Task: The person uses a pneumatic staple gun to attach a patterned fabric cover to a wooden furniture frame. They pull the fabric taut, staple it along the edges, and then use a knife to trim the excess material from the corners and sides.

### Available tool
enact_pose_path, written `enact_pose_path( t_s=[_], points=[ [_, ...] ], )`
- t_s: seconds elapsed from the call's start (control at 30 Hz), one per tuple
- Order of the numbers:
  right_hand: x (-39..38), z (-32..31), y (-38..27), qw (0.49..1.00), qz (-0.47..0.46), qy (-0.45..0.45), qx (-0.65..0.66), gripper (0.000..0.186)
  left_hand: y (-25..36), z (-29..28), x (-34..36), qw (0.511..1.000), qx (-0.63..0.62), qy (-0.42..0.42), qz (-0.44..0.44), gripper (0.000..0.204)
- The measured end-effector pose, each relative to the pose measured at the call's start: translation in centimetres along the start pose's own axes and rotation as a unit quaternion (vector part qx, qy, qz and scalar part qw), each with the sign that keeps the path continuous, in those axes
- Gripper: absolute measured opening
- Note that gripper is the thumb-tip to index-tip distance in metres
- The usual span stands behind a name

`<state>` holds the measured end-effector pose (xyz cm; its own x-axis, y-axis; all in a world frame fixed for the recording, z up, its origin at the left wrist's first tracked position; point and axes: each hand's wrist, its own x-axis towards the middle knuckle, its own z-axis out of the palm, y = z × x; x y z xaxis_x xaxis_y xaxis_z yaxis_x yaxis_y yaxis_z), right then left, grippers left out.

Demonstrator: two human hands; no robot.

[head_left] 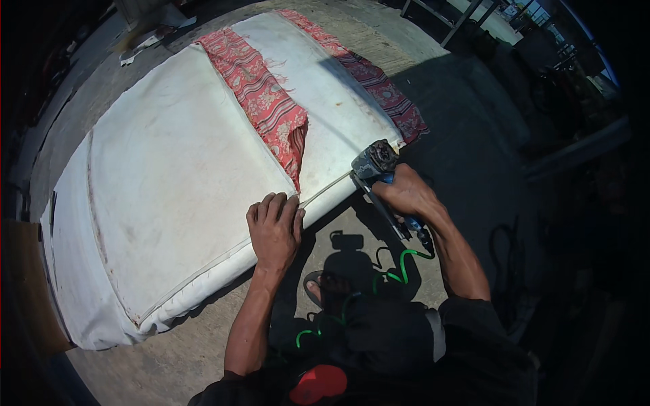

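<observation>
A large padded piece with an off-white cover (169, 142) lies in front of me, a corded seam along its near edge. My left hand (274, 230) presses on that edge, fingers side by side and slightly bent over the cover, close to the narrow end of a red patterned fabric strip (261, 98). My right hand (406, 193) is wrapped round the handle of a pneumatic staple gun (369, 162), dark with blue parts. Its head sits at the near right edge of the padded piece. My fingers hide part of the handle.
A green coiled air hose (405, 264) runs from the staple gun down past my legs. A second red patterned strip (386, 95) hangs along the far right side of the padded piece. Beside my sandalled foot (315, 287) is concrete floor. Metal legs (460, 24) stand at the back right.
</observation>
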<state>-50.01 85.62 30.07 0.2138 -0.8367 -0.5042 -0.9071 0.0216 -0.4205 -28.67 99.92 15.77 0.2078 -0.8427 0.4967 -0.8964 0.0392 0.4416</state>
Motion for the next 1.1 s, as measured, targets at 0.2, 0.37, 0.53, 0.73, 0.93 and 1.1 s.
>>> enact_pose_path(
  t_s=[0.2, 0.37, 0.53, 0.73, 0.93, 1.1],
  points=[
    [-0.8, 3.2, -2.3, 0.999, -0.031, -0.019, -0.015, 0.049, 0.2, 0.9, 1.0, 0.998, -0.018, 0.044, -0.047, 0.013],
    [-0.3, 3.9, -2.6, 0.995, -0.083, -0.054, -0.025, 0.045, -0.1, 0.8, 0.8, 0.996, -0.032, 0.027, -0.084, 0.015],
    [-0.8, 5.3, -4.5, 0.994, -0.075, -0.078, 0.0, 0.041, 0.5, 0.4, 1.3, 0.991, -0.025, 0.029, -0.13, 0.017],
    [0.4, 5.6, -4.1, 0.989, -0.117, -0.086, -0.015, 0.041, -0.6, 0.2, 1.3, 0.989, -0.08, 0.004, -0.124, 0.011],
    [-2.1, 6.8, -7.7, 0.986, -0.107, -0.115, -0.061, 0.045, -2.5, -2.2, -0.6, 0.981, -0.157, 0.012, -0.117, 0.007],
    [-1.6, 5.9, -7.8, 0.986, -0.094, -0.135, -0.021, 0.039, -3.2, -2.7, -0.8, 0.96, -0.223, 0.055, -0.16, 0.007]
  ],
)
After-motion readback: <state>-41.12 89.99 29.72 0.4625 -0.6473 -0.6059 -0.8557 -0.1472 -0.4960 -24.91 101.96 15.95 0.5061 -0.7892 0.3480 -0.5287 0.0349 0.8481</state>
